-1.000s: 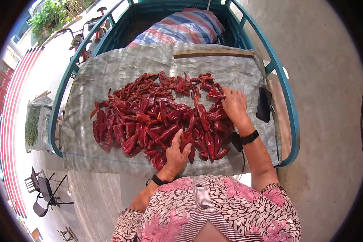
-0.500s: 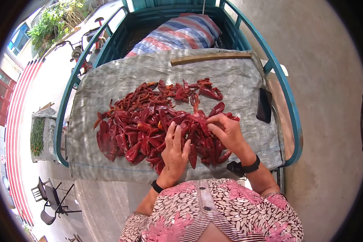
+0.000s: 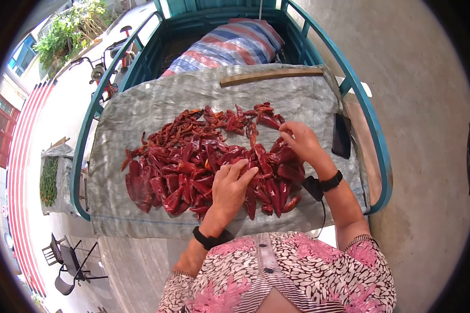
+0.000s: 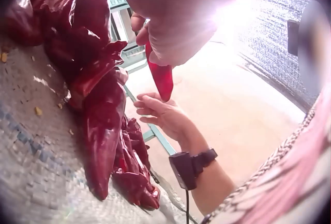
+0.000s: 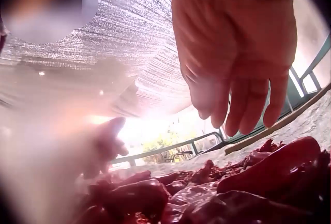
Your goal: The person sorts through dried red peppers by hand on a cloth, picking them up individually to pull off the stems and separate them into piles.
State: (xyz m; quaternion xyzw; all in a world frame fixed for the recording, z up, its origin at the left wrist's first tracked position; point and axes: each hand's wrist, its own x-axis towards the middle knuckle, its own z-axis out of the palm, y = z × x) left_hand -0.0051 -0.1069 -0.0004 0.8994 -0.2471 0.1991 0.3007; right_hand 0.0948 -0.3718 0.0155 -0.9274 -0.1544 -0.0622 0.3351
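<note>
A broad heap of dried red chili peppers (image 3: 183, 177) lies on a grey woven sheet. At the heap's near side, my left hand (image 3: 230, 189) is bent over the peppers. The left wrist view shows its thumb and fingers pinching a glossy red pepper (image 4: 161, 79), the pointed end hanging down. My right hand (image 3: 304, 142) hovers at the heap's upper right edge. Its fingers extend loosely above the peppers, and in the right wrist view the palm (image 5: 235, 53) shows with nothing in it. A large smooth pepper (image 5: 274, 167) lies below those fingers.
The grey sheet (image 3: 125, 115) covers the end of a teal cart with side rails (image 3: 371, 130). A black phone (image 3: 342, 136) lies right of the heap, a wooden strip (image 3: 271, 76) along the back. Behind is a striped bag (image 3: 230, 44).
My right hand came in from the right edge to a pepper near the left hand, then went back out to the right. The left hand's raised fingers have bent in around a pepper.
</note>
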